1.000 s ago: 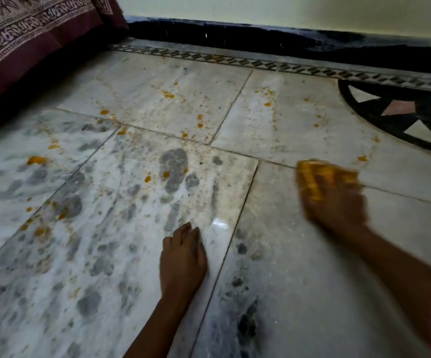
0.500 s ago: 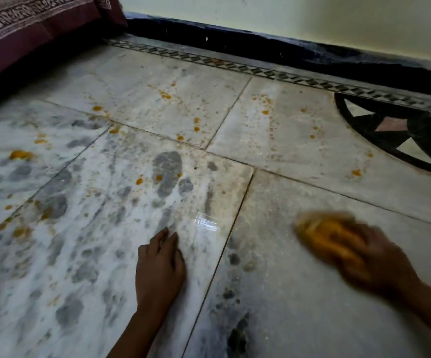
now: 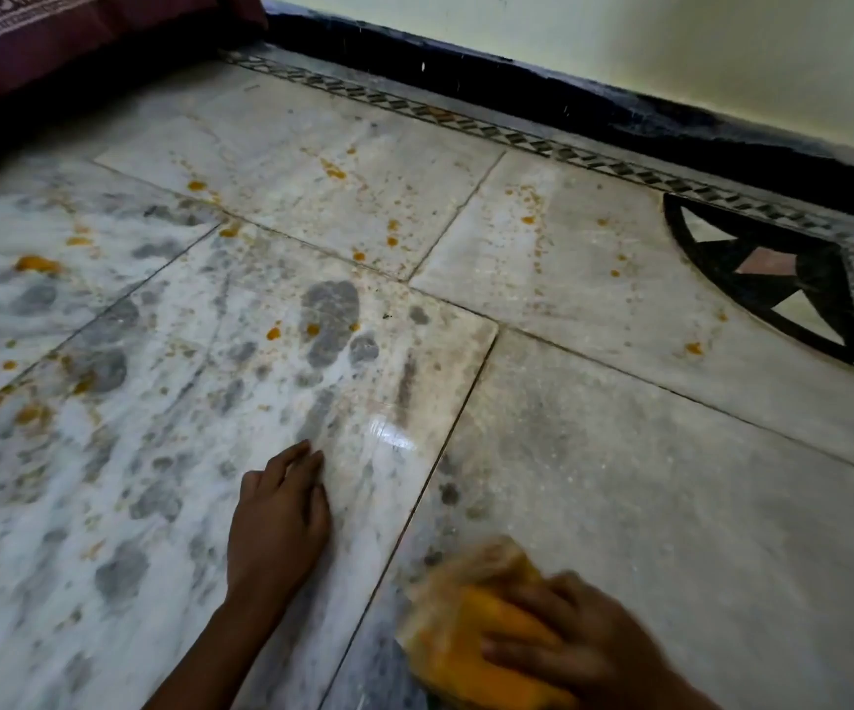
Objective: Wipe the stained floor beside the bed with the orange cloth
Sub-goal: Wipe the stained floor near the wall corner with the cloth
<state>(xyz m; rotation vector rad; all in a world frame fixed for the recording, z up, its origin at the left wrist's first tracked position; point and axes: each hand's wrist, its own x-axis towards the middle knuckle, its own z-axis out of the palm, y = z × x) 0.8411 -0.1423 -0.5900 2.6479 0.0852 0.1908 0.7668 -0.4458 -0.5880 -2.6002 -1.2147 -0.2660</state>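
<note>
The orange cloth (image 3: 471, 622) lies bunched on the marble floor (image 3: 645, 504) at the bottom right, blurred by motion. My right hand (image 3: 589, 653) presses down on it, fingers spread over its top. My left hand (image 3: 279, 525) rests flat on the tile to the left, fingers together, holding nothing. Orange stains (image 3: 35, 263) and small orange spots (image 3: 391, 240) are scattered over the tiles ahead and to the left. The bed (image 3: 56, 28), with a maroon patterned cover, fills the top left corner.
A black skirting (image 3: 619, 105) and pale wall run across the back. A patterned tile border (image 3: 466, 120) follows it. A dark inlaid quarter circle (image 3: 773, 279) sits at the right. Grey mottled marks (image 3: 330, 320) cover the left tiles.
My right hand has swept the cloth toward me and leftward, from the far right tile to the near tile beside the joint. My left hand has stayed planted on the floor.
</note>
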